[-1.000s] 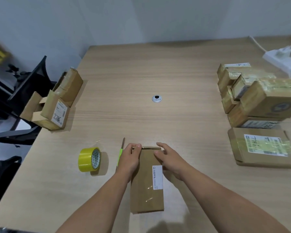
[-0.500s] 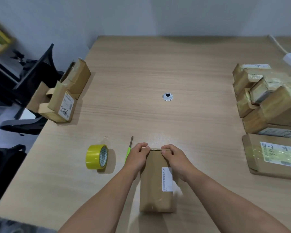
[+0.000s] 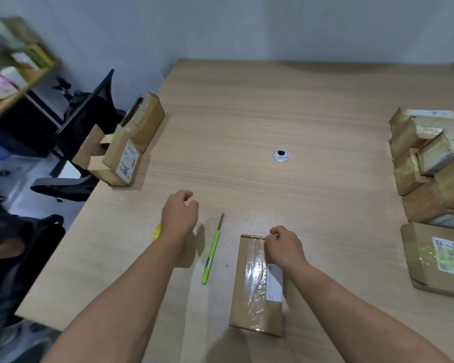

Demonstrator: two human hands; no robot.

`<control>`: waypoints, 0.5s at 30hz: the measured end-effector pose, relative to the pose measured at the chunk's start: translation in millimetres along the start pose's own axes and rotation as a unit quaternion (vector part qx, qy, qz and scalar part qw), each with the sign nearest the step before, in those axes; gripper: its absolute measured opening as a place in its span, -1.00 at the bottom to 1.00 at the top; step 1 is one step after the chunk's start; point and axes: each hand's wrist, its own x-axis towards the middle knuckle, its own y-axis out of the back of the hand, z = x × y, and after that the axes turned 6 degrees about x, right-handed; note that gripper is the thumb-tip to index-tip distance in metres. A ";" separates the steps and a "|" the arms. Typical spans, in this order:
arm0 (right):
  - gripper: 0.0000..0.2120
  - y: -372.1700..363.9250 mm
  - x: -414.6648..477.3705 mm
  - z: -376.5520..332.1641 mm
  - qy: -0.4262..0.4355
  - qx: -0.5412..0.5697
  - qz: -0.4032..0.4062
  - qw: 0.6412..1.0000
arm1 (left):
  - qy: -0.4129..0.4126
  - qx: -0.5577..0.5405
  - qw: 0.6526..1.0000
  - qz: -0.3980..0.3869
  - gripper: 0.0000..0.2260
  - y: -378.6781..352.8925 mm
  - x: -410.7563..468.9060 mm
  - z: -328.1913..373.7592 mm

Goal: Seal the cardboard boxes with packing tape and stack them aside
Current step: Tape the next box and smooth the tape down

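A: While I tag the hands, where's the box (image 3: pixel 252 289)?

B: Near edge of the table (image 3: pixel 247 113), right of centre, lying flat, long side running near to far. Clear tape (image 3: pixel 254 273) runs along its top, shiny and wrinkled. White label (image 3: pixel 274 284) beside the strip, on the right.

A: Right hand (image 3: pixel 283 247)?

B: On the box's far right corner, fingers curled tight over the far edge, gripping it there.

A: Left hand (image 3: pixel 178 218)?

B: Off the box, well left of it, up over the table. Fingers loosely curled, nothing in them that I can see. It covers most of the tape roll (image 3: pixel 156 233); only a yellow sliver shows left of the wrist. Can't tell if the wrist touches the roll.

A: Between the hands?

B: Green knife (image 3: pixel 211 254), flat on the table, blade pointing far, apart from both hands and the box.

A: Other cartons?

B: Taped stack (image 3: pixel 427 163) at the right edge, piled unevenly. Flat parcel (image 3: pixel 430 260) near of it, labelled, taped. Two open cartons (image 3: pixel 131 142) at the left edge, flaps up, leaning together.

A: Background?

B: Round grommet (image 3: pixel 281 155) mid-table. Black chair (image 3: pixel 89 113) left of the table, blurred shelf (image 3: pixel 16 74) further left.
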 end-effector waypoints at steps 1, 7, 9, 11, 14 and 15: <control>-0.64 -1.6 1.7 -1.4 -0.002 -0.006 -0.001 1.000 | 0.021 0.013 1.000 0.010 -0.67 7.0 6.9 -5.7; -0.67 -14.9 0.8 -22.9 0.031 -0.064 0.031 0.997 | 0.226 -0.083 0.970 -0.036 -0.64 28.9 36.9 -46.4; -0.71 -22.9 -2.2 -34.5 0.056 -0.035 0.040 0.997 | 0.265 -0.140 0.951 -0.071 -0.57 27.7 39.0 -60.3; -0.74 -37.6 -5.3 -48.9 0.079 0.010 0.024 0.997 | 0.282 -0.171 0.938 -0.104 -0.54 25.5 39.7 -70.4; -0.78 -67.6 -3.8 -68.5 0.078 0.079 -0.048 0.993 | 0.303 -0.212 0.919 -0.138 -0.55 21.4 40.1 -81.1; -0.81 -81.3 -2.0 -74.0 0.057 0.095 -0.082 0.990 | 0.307 -0.221 0.915 -0.139 -0.58 21.1 40.6 -84.7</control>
